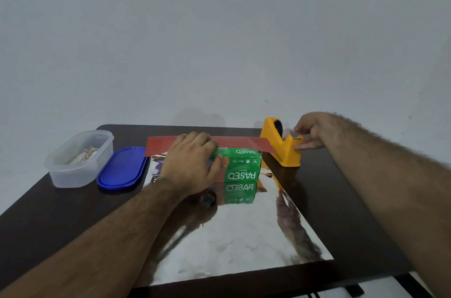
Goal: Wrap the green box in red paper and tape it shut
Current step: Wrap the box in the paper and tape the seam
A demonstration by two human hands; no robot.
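A green box (240, 165) with white lettering lies on a sheet of wrapping paper whose silver, mirror-like inner side (234, 236) faces up. The paper's far edge is folded over the top of the box and shows its red side (239, 142). My left hand (192, 165) presses that red flap down on the left part of the box, thumb on the near face. A yellow tape dispenser (283, 148) stands right of the box. My right hand (311, 133) pinches a strip of clear tape at the dispenser's cutter.
A clear plastic tub (78, 158) with small items inside stands at the left of the dark table (341, 200). Its blue lid (122, 167) lies beside it. A plain grey wall rises behind the table. The table's near edge runs along the bottom.
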